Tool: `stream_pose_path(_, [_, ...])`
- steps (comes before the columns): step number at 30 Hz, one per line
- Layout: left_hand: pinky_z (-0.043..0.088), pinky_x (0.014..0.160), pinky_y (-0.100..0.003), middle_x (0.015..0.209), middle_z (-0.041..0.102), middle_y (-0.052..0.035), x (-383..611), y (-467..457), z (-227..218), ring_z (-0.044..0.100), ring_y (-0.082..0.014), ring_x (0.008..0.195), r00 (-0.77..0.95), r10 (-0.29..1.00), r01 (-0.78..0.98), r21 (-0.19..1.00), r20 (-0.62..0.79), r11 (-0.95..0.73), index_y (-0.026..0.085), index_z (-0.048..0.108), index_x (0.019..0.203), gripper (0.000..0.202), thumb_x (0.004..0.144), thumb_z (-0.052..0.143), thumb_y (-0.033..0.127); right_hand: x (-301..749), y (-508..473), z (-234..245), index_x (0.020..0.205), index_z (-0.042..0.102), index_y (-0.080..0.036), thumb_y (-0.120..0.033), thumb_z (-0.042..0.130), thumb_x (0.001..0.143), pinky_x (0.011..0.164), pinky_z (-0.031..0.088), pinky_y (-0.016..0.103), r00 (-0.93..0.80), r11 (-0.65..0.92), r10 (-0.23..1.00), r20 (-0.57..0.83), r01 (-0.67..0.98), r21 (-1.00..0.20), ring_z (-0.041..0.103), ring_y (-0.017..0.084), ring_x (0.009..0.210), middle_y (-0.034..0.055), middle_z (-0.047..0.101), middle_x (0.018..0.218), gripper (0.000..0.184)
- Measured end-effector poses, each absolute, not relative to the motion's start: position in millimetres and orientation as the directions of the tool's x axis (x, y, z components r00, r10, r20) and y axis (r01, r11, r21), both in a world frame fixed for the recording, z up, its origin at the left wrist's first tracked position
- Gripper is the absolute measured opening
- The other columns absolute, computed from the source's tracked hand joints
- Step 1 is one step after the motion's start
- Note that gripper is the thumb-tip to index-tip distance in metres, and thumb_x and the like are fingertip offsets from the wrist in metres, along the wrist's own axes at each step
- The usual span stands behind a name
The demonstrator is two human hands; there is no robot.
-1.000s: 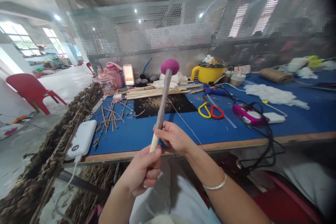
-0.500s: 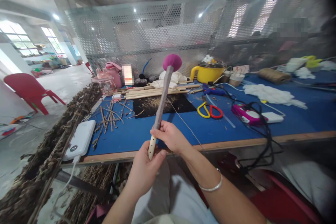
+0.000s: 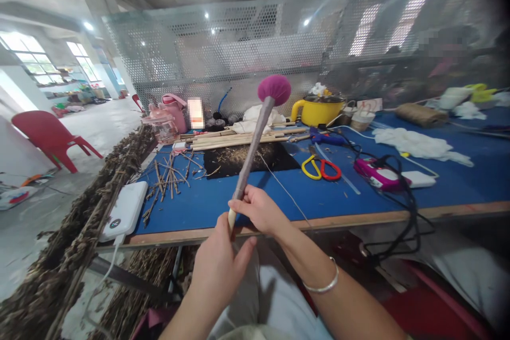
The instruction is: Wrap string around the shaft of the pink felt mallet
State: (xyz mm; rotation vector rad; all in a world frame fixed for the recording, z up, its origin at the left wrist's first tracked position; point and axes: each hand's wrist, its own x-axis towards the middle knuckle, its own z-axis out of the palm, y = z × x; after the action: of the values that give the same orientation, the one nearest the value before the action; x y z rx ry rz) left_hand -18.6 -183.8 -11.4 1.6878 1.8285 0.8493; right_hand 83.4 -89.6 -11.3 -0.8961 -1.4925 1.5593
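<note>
Slanting up over the table is a purple-headed stick (image 3: 252,153), a pale wooden rod wrapped in grey along most of its length, with a round purple fabric head (image 3: 274,90). My right hand (image 3: 260,210) pinches it where the grey wrap meets bare wood. Lower down, my left hand (image 3: 220,255) is around the bare bottom end, its thumb lifted away from the rod. The fingers behind the rod are partly hidden. A thin strand (image 3: 283,186) runs behind the stick down to the table's front edge.
On the blue table (image 3: 183,218) lie scissors (image 3: 321,167), thin twigs (image 3: 171,178), wooden rods (image 3: 223,142), a black cloth (image 3: 215,162) with shavings, a glue gun (image 3: 329,138) and a white power bank (image 3: 125,210). A yellow pot (image 3: 322,111) stands behind. Black cables (image 3: 410,218) hang over the right front edge.
The stick's purple head has swung slightly right and up. It has turned in my hands, so the holes near its bottom end no longer show. My left thumb has moved away from the rod.
</note>
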Motion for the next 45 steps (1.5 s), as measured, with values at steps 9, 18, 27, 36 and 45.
stream_pose_path(9, [0.014,0.034,-0.016,0.05,0.024,0.0113,-28.0,-170.4,-11.2,0.014,-0.0033,0.034,0.273,0.917,-0.105,0.938,-0.291,0.329,0.023,0.032,0.077,0.034,0.075,0.053,0.049,96.3,-90.0,-2.5,0.08,0.049,-0.016,-0.032,0.066,0.066,0.037,0.018,0.019,-0.577,-0.088,0.816,0.038,-0.189,-0.978,0.027,0.003,0.038,-0.0095,0.039,0.05,0.027])
stream_pose_path(18, [0.03,0.049,-0.02,0.066,0.048,0.0024,-20.9,-178.4,-16.1,0.043,-0.0093,0.053,-0.067,0.997,0.489,0.871,-0.023,0.053,0.019,0.045,0.089,0.027,0.076,0.055,0.04,87.3,-85.5,-18.5,0.076,0.048,-0.015,-0.031,0.066,0.065,0.053,0.036,0.022,-0.456,-0.01,0.888,0.056,-0.14,-0.99,0.044,0.008,0.054,-0.0041,0.049,0.061,0.027])
stream_pose_path(27, [0.029,0.045,-0.018,0.06,0.039,0.0062,-18.7,-175.9,-14.6,0.034,-0.0064,0.047,-0.058,0.997,0.223,0.972,-0.056,0.068,0.019,0.044,0.088,0.025,0.076,0.054,0.038,87.3,-90.8,-2.1,0.075,0.047,-0.016,-0.033,0.066,0.065,0.049,0.035,0.022,-0.386,0.036,0.919,0.075,-0.108,-0.994,0.044,0.008,0.052,-0.0048,0.048,0.058,0.027])
stream_pose_path(36, [0.022,0.038,-0.016,0.057,0.03,0.0087,-24.6,-173.9,-13.9,0.024,-0.004,0.04,0.187,0.947,-0.036,0.961,-0.263,0.274,0.021,0.038,0.083,0.027,0.077,0.053,0.042,88.6,-86.0,-12.9,0.073,0.046,-0.017,-0.038,0.068,0.064,0.045,0.031,0.021,-0.45,-0.035,0.891,0.057,-0.193,-0.98,0.039,0.007,0.047,-0.0066,0.042,0.053,0.031])
stream_pose_path(45, [0.036,0.06,-0.023,0.078,0.053,-0.0023,-16.6,-181.9,-14.5,0.048,-0.0136,0.066,-0.055,0.997,0.454,0.89,0.062,-0.03,0.017,0.046,0.109,0.038,0.077,0.054,0.034,84.2,-88.6,-11.9,0.075,0.046,-0.016,-0.032,0.063,0.069,0.049,0.035,0.022,-0.369,0.063,0.927,0.07,-0.032,-0.998,0.045,0.009,0.052,-0.004,0.049,0.059,0.024])
